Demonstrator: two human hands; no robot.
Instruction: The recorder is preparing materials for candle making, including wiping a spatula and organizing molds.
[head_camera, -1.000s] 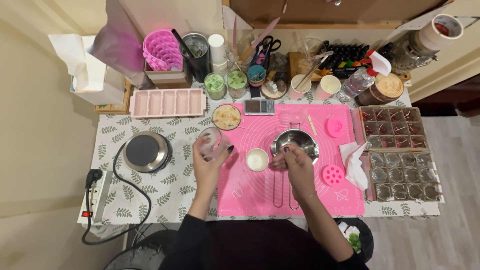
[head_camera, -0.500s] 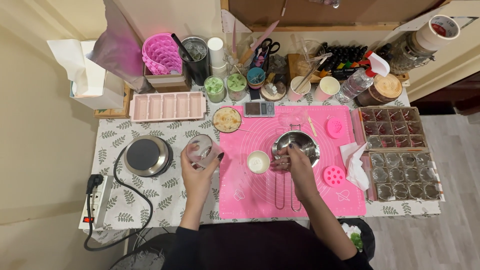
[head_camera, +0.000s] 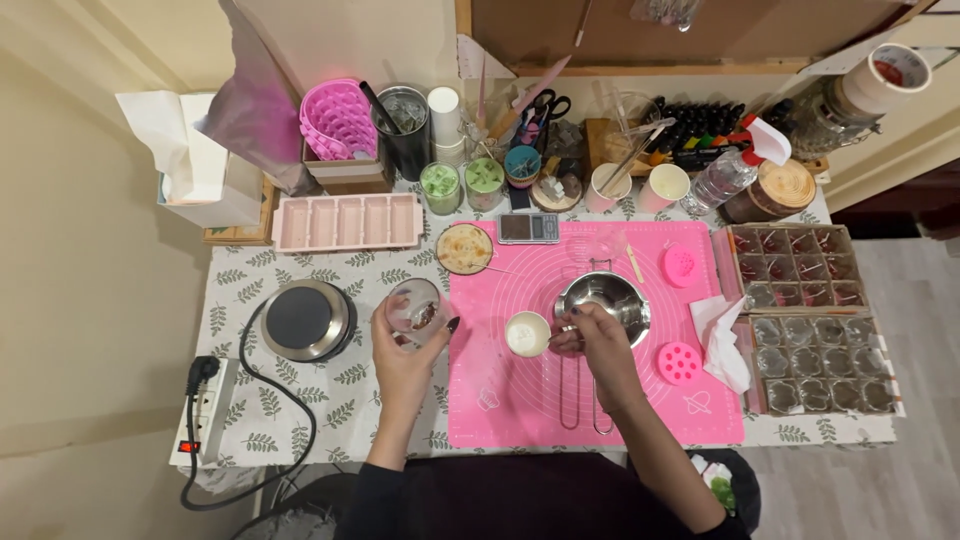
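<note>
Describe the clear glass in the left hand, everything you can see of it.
The glass is small, round and see-through, seen from above through its open mouth. Something small and dark reddish lies at its bottom; what it is cannot be told. The left hand grips it from below, fingers curled round its right side. It is held over the leaf-patterned tablecloth, between the round hot plate and the pink mat.

The table (head_camera: 300, 400) is covered by a white cloth patterned with green leaves. A bright pink mat (head_camera: 520, 400), marked with faint white lines, is laid over it. A paler pink tray (head_camera: 347, 222) and two hot-pink round moulds (head_camera: 680, 363) are seen. The pot (head_camera: 604, 297) is shiny silver, the hotplate (head_camera: 306, 319) silver with a black top. Two jars (head_camera: 462, 186) are filled with green. The clear glass (head_camera: 414, 309) is held by the left hand (head_camera: 405, 355), its nails painted dark.
</note>
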